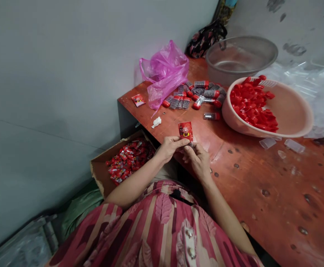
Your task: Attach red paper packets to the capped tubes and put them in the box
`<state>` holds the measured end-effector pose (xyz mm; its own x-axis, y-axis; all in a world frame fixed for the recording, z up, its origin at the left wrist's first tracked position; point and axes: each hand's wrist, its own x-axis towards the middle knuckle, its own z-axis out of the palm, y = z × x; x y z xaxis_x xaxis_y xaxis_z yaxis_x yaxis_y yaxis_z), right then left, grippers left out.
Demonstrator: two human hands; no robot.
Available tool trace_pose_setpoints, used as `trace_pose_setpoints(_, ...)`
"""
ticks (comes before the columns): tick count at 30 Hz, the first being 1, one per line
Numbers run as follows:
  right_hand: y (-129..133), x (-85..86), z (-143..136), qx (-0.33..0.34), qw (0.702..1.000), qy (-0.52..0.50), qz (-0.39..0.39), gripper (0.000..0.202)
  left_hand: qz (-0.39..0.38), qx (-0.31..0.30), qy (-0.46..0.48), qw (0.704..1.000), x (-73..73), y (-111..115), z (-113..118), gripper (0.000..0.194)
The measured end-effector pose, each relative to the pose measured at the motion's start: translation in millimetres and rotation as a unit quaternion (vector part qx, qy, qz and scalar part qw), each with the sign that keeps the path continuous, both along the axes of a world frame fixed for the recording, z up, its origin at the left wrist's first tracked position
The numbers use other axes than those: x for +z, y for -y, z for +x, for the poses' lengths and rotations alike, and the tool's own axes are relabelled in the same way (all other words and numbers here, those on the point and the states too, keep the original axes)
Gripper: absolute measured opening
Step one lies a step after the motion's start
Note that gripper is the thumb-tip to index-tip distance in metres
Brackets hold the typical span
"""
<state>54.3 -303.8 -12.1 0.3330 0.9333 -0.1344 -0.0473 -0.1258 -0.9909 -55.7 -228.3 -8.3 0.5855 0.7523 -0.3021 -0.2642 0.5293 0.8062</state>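
Both hands meet at the near edge of the reddish wooden table [251, 178]. My left hand [169, 148] pinches the lower part of a small red printed packet [185, 129], which stands up above the fingers. Close against it, my right hand [199, 157] has its thumb and forefinger closed at the packet's bottom edge; a small dark bit shows there, too small to name. Beyond the packet lies a pile of small clear tubes with red caps and dark contents [206, 92]. One such tube [211, 116] lies apart from the pile.
Right of the pile stands a pink basin [295, 115] holding red caps [252, 107], with a grey metal basin [242, 70] behind. A pink plastic bag [167, 66], another red packet [138, 100] and a white scrap [156, 122] lie left. Below, a cardboard box [97, 167] holds filled red packets [128, 159].
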Motion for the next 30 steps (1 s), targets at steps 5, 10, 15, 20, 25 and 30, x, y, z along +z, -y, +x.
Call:
trace_pose_setpoints(5,-2.9,3.2,-3.7,0.016,0.987,-0.163,-0.007,0.022,-0.028,0.016,0.028,0.999,3.8,4.6,0.0,0.031)
trace_pose_setpoints(10,3.6,-2.5,-1.9,0.025,0.981,-0.19,0.012,0.034,-0.083,0.075,0.044,0.993,3.2,3.5,-3.8,0.033)
trace_pose_setpoints(15,2.1,-7.8,-4.3,-0.004,0.98,-0.196,0.011,0.026,-0.063,0.042,0.062,0.995,-0.2,12.6,-7.7,0.03)
trace_pose_setpoints(20,-3.7,-4.3,-11.8,-0.011,0.984,-0.18,0.007,0.024,-0.078,0.047,0.063,0.994,7.3,15.2,-16.5,0.031)
trace_pose_setpoints(25,2.2,-0.3,-14.8,0.017,0.986,-0.166,0.009,0.029,-0.097,0.117,0.074,0.986,12.7,11.7,-22.2,0.03)
trace_pose_setpoints(30,5.0,-2.1,-15.4,0.003,0.986,-0.164,0.013,0.028,-0.095,0.114,0.07,0.986,10.0,14.3,-18.0,0.034)
